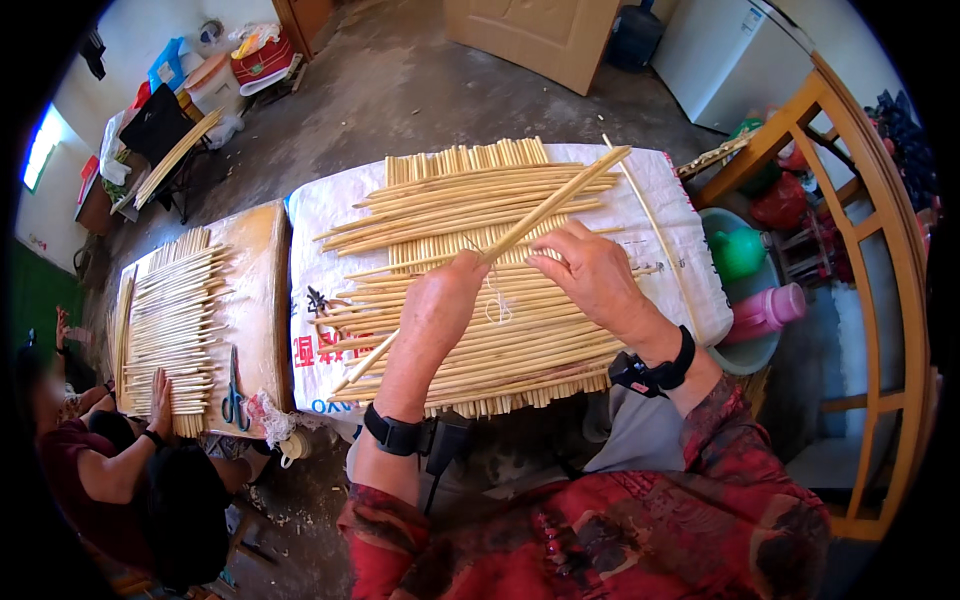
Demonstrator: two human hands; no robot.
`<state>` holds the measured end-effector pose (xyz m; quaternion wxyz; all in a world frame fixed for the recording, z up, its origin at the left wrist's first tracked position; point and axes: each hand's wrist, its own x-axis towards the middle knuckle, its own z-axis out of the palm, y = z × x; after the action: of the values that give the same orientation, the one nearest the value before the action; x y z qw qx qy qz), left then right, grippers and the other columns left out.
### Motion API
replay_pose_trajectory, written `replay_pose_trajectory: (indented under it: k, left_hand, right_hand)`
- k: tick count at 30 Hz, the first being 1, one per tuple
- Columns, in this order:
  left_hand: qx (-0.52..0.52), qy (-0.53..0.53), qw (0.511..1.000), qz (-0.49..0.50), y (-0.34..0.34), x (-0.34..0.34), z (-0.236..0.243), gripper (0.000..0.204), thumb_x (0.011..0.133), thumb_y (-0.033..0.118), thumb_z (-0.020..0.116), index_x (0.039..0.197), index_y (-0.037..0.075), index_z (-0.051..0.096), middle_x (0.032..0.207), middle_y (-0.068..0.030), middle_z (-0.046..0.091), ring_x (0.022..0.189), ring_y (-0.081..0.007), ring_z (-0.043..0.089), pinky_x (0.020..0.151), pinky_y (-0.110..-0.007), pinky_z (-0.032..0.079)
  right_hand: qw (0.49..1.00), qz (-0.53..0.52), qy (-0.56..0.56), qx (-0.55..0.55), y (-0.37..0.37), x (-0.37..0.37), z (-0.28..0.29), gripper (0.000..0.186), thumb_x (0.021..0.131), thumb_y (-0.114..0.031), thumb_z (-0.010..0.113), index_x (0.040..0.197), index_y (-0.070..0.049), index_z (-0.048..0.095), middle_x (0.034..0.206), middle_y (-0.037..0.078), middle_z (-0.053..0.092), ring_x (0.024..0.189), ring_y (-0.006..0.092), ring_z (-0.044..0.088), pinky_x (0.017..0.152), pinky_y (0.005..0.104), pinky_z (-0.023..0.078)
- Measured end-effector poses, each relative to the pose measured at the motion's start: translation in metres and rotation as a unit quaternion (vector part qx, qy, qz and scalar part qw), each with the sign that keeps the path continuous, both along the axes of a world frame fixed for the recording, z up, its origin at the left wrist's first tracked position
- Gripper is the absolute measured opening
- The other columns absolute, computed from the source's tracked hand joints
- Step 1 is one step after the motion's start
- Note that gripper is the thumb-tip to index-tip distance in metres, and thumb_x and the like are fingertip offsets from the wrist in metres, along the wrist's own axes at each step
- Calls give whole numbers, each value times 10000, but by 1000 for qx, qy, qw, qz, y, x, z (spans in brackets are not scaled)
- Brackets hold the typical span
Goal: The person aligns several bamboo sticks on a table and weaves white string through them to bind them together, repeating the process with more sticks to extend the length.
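My left hand (445,295) is closed round a few straw-coloured stalks (560,200), which slant up to the right over the mat. White string (497,305) dangles in loops beside its fingers. My right hand (590,270) hovers just right of it, thumb and fingers drawn together; what they pinch, if anything, is too small to make out. Below both hands lies a woven layer of stalks (530,350), with more loose stalks (470,205) laid crosswise at the far side. A single stalk (650,220) rests apart on the right of the white cloth (340,215).
On the left, another person's hand (160,402) presses on a second stalk mat (175,330), near scissors (233,395). A basin (765,350) holding a green container and a pink bottle stands right, beside a wooden frame (865,230). A fridge (735,60) is behind.
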<state>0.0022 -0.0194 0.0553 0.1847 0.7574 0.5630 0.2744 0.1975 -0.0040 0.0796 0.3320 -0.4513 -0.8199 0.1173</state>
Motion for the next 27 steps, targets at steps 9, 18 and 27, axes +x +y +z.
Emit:
replay_pose_trajectory:
  k: [9, 18, 27]
  left_hand:
    - [-24, 33, 996, -73, 10, 14, -3, 248, 893, 293, 499, 941, 66, 587, 727, -204, 599, 695, -396, 573, 579, -466, 454]
    - [-126, 75, 987, -63, 20, 8, -7, 256, 889, 268, 452, 881, 53, 591, 799, -202, 616, 799, -380, 592, 697, -469, 453]
    - [-156, 100, 981, -60, 46, -7, -28, 273, 883, 304, 490, 897, 53, 597, 801, -199, 607, 802, -374, 576, 686, -446, 446]
  right_hand:
    - [992, 123, -23, 29, 31, -12, -9, 123, 762, -163, 597, 712, -56, 563, 707, 73, 506, 712, 270, 534, 612, 367, 434]
    - [809, 58, 502, -300, 62, -31, 14, 248, 921, -206, 478, 791, -4, 542, 757, 57, 566, 619, 145, 582, 595, 285, 504]
    - [886, -3, 462, -44, 178, 88, 95, 148, 851, -139, 517, 921, -60, 620, 595, -17, 494, 489, 56, 414, 451, 208, 360]
